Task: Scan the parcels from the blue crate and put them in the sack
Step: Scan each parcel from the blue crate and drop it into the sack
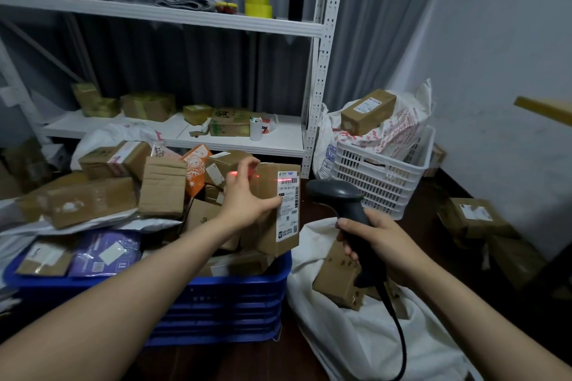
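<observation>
Shelves [173,20], two white ones, stand behind. One blue crate [235,297] sits in front, piled with parcels [93,201]. One white sack [365,346] lies right of it, with one brown box [337,281] inside. Left hand [244,198] holds one brown parcel [267,185] above the crate's right corner, fingers [247,165] curled round it. Right hand [380,241] grips one black scanner [337,192]. A red line [286,179] crosses the parcel's white label [289,207]; its writing is too blurry to read.

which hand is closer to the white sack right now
Right. The right hand, gripping the scanner, is over the sack; the left hand holds a box above the blue crate, left of the sack.
</observation>
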